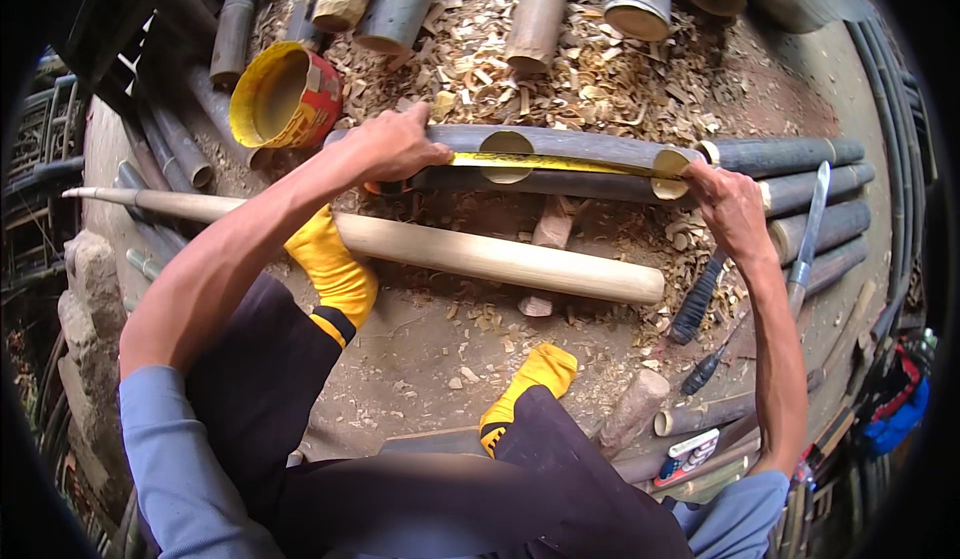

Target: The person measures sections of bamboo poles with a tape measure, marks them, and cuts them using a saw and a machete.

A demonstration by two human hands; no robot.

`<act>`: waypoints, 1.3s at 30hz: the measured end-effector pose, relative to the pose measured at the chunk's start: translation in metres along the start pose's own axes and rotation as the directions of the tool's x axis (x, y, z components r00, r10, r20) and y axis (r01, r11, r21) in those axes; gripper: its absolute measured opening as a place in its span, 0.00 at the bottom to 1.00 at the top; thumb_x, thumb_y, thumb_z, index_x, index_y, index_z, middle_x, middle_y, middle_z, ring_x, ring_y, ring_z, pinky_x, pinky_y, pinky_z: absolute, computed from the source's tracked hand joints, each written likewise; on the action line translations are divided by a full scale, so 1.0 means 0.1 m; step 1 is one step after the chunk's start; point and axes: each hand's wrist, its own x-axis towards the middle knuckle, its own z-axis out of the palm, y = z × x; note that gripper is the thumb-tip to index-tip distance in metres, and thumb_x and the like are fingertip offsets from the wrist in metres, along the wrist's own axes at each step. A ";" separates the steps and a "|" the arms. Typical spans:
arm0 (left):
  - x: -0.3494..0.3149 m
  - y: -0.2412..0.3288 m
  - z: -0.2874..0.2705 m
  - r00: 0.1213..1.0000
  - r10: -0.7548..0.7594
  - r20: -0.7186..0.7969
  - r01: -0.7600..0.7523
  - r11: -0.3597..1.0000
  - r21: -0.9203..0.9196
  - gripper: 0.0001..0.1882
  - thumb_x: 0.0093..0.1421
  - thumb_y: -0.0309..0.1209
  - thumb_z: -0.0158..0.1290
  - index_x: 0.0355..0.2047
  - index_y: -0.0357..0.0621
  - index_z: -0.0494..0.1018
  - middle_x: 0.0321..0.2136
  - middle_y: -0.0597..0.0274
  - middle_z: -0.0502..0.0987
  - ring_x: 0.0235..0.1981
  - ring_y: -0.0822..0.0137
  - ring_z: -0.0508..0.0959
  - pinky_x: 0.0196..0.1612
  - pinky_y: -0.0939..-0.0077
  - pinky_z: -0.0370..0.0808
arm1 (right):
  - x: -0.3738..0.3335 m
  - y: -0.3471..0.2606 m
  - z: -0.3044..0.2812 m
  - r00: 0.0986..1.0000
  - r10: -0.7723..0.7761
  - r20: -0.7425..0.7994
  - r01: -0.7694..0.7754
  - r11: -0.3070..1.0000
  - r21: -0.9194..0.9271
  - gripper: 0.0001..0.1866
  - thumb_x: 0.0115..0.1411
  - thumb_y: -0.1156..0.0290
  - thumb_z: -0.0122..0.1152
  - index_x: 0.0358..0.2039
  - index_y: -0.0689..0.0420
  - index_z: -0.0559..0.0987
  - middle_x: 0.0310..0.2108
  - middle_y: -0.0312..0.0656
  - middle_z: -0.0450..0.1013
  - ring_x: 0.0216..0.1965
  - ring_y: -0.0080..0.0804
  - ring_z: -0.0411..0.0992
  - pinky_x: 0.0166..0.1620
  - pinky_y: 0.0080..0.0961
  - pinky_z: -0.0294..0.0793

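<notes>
A yellow tape measure [560, 163] stretches between my hands along a dark grey bamboo piece [600, 147] with rounded pale cut-outs. My left hand [395, 147] is closed over the bamboo's left part, its thumb at the tape's left end. An orange and black bit shows below that hand; whether it is the tape's case I cannot tell. At the bamboo's right end, my right hand [725, 204] pinches the tape, fingers bent. Nearer to me, a smooth pale tapered pole [500, 259] lies across the ground, passing beneath my left forearm.
A yellow and red bucket [285, 96] stands at the left. Wood shavings [600, 89] and cut bamboo tubes [405, 4] lie beyond. At right are a long-bladed knife [812, 224], black-wrapped handles [695, 304] and more bamboo [820, 229]. My yellow-covered feet [530, 384] flank the ground.
</notes>
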 end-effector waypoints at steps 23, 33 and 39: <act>0.07 0.18 -0.12 0.987 -0.049 0.156 0.046 0.999 0.020 0.30 0.56 0.49 0.50 0.48 0.36 0.59 0.40 0.34 0.74 0.44 0.44 0.75 0.45 0.56 0.70 | 0.04 0.00 -0.06 0.998 -0.010 0.055 0.009 1.000 0.012 0.02 0.58 0.70 0.52 0.32 0.53 0.71 0.20 0.48 0.71 0.24 0.49 0.72 0.26 0.43 0.68; 0.09 0.16 -0.10 0.989 -0.021 0.149 0.019 1.000 0.013 0.31 0.56 0.49 0.50 0.48 0.36 0.59 0.41 0.34 0.74 0.44 0.44 0.75 0.45 0.55 0.70 | 0.03 -0.02 -0.07 0.998 -0.006 0.055 0.005 1.000 0.017 0.03 0.60 0.69 0.51 0.33 0.53 0.71 0.19 0.48 0.70 0.23 0.49 0.71 0.25 0.43 0.67; 0.06 0.16 -0.12 0.987 -0.031 0.156 0.033 0.999 -0.004 0.31 0.56 0.49 0.49 0.50 0.36 0.59 0.42 0.35 0.74 0.44 0.45 0.75 0.45 0.55 0.71 | 0.04 -0.02 -0.08 0.998 -0.010 0.059 0.010 1.000 0.014 0.04 0.61 0.68 0.51 0.34 0.53 0.71 0.18 0.48 0.70 0.22 0.49 0.71 0.25 0.43 0.66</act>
